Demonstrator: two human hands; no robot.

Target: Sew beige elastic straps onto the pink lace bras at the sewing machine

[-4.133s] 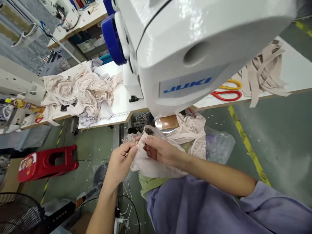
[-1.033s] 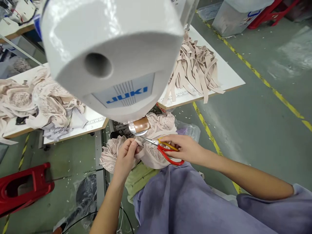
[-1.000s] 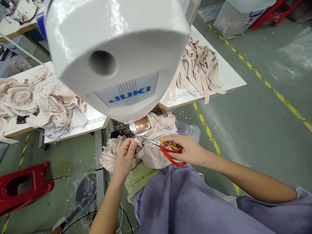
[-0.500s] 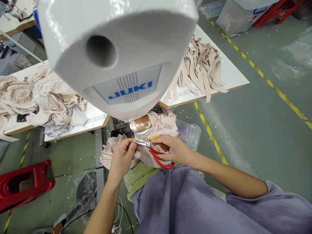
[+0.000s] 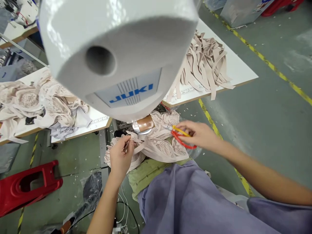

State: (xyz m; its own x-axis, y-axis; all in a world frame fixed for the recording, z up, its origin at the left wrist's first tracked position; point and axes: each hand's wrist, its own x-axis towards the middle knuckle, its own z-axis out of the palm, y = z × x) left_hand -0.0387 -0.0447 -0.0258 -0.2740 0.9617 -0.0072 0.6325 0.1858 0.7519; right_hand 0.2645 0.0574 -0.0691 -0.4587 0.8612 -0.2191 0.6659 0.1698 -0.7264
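My left hand [image 5: 122, 154] pinches the edge of the beige lace fabric [image 5: 162, 148], which lies below the sewing machine head and over my lap. Farther right, my right hand [image 5: 201, 135] is closed on the scissors [image 5: 181, 135], which have one yellow and one red handle. Their blades point left above the lace and look blurred. Between my two hands, a light strip of the fabric runs across the lace. A brown and silver machine part [image 5: 143, 124] stands just behind the fabric.
The white JUKI machine head [image 5: 122, 58] fills the upper middle. Lace pieces [image 5: 53, 104] lie on the left table, beige straps [image 5: 204, 61] on the right one. A red stool [image 5: 31, 187] stands at lower left, a grey bin [image 5: 241, 13] at top right.
My right hand has moved right and slightly up with the scissors, away from my left hand. My left hand still pinches the fabric. The whole view has shifted slightly.
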